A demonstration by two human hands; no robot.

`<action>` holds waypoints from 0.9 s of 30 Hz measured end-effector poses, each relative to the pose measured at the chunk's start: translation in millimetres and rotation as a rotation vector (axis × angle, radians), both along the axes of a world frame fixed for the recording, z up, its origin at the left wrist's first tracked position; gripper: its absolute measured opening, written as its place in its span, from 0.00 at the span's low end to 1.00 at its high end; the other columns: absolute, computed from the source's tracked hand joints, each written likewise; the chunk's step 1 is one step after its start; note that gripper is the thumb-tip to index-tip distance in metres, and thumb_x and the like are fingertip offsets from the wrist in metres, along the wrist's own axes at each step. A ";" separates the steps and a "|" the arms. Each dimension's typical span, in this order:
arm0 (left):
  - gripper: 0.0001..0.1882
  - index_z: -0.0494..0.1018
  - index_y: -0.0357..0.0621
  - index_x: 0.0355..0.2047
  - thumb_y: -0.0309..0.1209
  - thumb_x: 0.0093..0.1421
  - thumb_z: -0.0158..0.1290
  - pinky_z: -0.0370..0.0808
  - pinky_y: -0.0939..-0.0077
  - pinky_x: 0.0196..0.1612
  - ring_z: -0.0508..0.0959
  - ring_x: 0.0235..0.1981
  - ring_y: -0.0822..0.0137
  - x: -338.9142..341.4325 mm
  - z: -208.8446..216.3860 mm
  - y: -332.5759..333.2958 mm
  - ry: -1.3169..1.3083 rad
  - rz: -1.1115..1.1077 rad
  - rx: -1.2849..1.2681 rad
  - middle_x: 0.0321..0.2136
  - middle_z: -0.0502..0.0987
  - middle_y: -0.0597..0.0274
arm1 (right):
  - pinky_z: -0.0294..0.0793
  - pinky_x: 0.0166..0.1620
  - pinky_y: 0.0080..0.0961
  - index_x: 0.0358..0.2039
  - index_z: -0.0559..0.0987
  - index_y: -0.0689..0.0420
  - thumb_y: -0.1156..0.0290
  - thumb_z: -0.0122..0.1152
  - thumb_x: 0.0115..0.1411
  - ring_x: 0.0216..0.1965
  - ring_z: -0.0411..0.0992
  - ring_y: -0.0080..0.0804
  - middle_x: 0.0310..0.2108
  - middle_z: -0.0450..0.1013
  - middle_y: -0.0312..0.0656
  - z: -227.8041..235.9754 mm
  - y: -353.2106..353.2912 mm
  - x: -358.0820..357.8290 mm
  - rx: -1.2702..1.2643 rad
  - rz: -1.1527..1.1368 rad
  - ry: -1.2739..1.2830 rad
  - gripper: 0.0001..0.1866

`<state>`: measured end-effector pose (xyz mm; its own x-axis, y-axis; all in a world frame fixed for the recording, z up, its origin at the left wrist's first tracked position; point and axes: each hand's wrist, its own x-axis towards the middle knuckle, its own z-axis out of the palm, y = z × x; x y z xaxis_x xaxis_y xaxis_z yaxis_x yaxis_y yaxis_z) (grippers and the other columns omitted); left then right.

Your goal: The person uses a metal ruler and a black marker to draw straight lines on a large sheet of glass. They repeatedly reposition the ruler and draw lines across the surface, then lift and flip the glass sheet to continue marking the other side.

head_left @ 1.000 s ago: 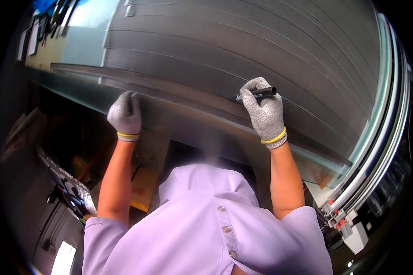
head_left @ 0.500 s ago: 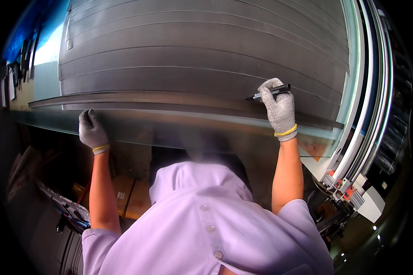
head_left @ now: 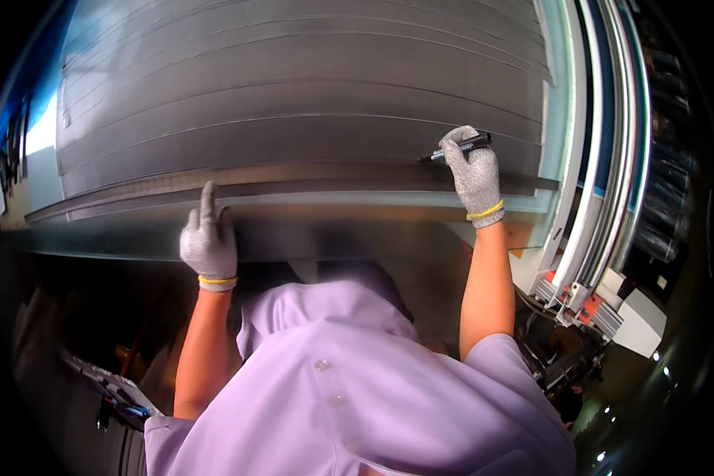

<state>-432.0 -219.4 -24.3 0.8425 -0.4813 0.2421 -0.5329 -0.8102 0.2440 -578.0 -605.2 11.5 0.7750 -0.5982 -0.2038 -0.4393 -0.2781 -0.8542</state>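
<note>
Both hands wear grey knit gloves with yellow cuffs. A black marker pen is held in my right hand, its tip pointing left over the dark strips. My left hand has its index finger stretched out, and the fingertip reaches the nearest dark strip; the other fingers are partly bent and I see nothing in them. Long dark grey flat strips lie side by side across a glass-edged table. The nearest strip sits slightly askew along the near edge.
A white and metal rail runs along the table's right side, ending in a white block with red parts. Blue sheeting and dark tools stand at the far left. Below left is a holder with pens.
My left hand has moved right along the near edge and stretched its index finger onto the strip. My right hand keeps the marker pen, almost unmoved. The whole view has shifted left.
</note>
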 end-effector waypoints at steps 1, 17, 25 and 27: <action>0.28 0.74 0.61 0.61 0.29 0.59 0.60 0.71 0.63 0.25 0.72 0.19 0.58 1.1 0.7 -2.6 -0.020 -0.002 0.002 0.26 0.74 0.61 | 0.72 0.38 0.23 0.34 0.78 0.61 0.70 0.62 0.65 0.30 0.69 0.22 0.26 0.73 0.35 1.0 -8.4 -7.6 -0.005 -0.016 0.012 0.07; 0.19 0.77 0.45 0.55 0.25 0.63 0.51 0.80 0.68 0.39 0.84 0.37 0.56 3.6 -13.0 -9.4 0.018 -0.027 -0.081 0.42 0.83 0.55 | 0.71 0.34 0.23 0.33 0.79 0.59 0.67 0.60 0.65 0.26 0.72 0.21 0.24 0.74 0.35 -13.4 -165.5 -140.6 -0.034 -0.267 0.001 0.09; 0.18 0.76 0.39 0.55 0.21 0.65 0.50 0.79 0.69 0.49 0.83 0.46 0.58 1.6 -11.8 -5.8 0.150 0.011 -0.124 0.46 0.82 0.51 | 0.70 0.33 0.22 0.33 0.79 0.62 0.66 0.60 0.65 0.24 0.73 0.23 0.21 0.75 0.37 -14.7 -215.5 -182.3 -0.073 -0.341 0.050 0.11; 0.17 0.76 0.39 0.54 0.22 0.66 0.50 0.78 0.69 0.50 0.83 0.46 0.58 3.3 -15.3 -3.0 0.161 0.023 -0.114 0.47 0.82 0.51 | 0.70 0.33 0.22 0.32 0.79 0.61 0.67 0.59 0.65 0.24 0.72 0.23 0.21 0.74 0.36 -12.7 -220.1 -187.0 -0.070 -0.374 0.047 0.10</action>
<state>-428.7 -222.4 -39.6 0.8852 -0.4388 0.1548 -0.4612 -0.7839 0.4157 -765.0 -825.3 -1.2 0.4914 -0.8516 -0.1824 -0.5600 -0.1486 -0.8151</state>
